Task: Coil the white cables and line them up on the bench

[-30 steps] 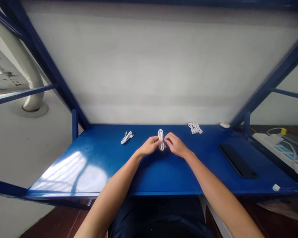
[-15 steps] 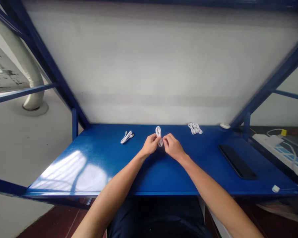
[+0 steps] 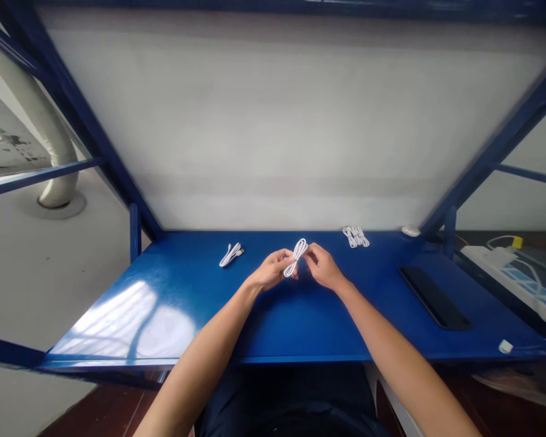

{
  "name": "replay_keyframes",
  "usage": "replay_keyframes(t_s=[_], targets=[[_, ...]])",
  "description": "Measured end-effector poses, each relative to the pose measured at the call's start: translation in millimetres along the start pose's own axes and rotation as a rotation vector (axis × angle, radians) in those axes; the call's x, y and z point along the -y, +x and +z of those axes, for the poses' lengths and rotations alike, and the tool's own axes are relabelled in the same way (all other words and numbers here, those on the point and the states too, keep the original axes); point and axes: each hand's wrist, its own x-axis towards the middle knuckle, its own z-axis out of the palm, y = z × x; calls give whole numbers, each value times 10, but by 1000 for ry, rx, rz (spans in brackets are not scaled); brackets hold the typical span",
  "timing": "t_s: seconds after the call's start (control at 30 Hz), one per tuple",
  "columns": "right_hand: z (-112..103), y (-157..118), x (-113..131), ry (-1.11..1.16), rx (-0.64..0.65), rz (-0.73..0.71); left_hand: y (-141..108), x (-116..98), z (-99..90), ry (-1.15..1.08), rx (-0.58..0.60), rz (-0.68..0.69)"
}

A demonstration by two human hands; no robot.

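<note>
A coiled white cable, pinched in at its middle, is held above the blue table. My left hand grips it from the left, fingers closed round its middle. At the cable's right side is my right hand, with thumb and forefinger pressed together; whether they hold part of the cable is too small to tell. Another white cable, folded in a loose bundle, lies on the table to the left. Several coiled white cables lie side by side at the back right.
A dark flat phone-like object lies on the right. Behind it, near the frame post, is a white rounded object. A small white block sits near the front right edge. A white power strip with leads stands at the far right.
The held cable has tilted to the right, its top end leaning toward my right hand, and its pinched middle now shows. My left hand has turned a little and its fingers reach further under the cable.
</note>
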Motion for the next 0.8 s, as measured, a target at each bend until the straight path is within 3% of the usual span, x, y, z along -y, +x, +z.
replay_keyframes(t_s=[0.1,0.2,0.27,0.33,0.4,0.5,0.6,0.7,0.8], targets=[[-8,-1,-36,159,82,111,-30,-49,11,-52,47,-39],[4,13,-75,311,121,196,-86,-105,33,-29,178,-126],[-15,41,-111,323,94,218,-119,-139,43,63,282,-206],[-100,79,-180,258,19,250,-134,-171,34,216,309,-243],[-287,109,-300,125,-99,302,-130,-206,-9,486,221,-218],[-762,86,-571,-280,-239,344,-110,-261,-134,1075,-36,-178],[-1335,-64,-873,-722,-299,450,-109,-313,-270,1511,-144,-307],[-1783,-296,-1111,-986,-289,652,-152,-354,-371,1774,-172,-436],[-1980,-478,-1229,-1015,-246,716,-227,-386,-443,1860,-305,-422]])
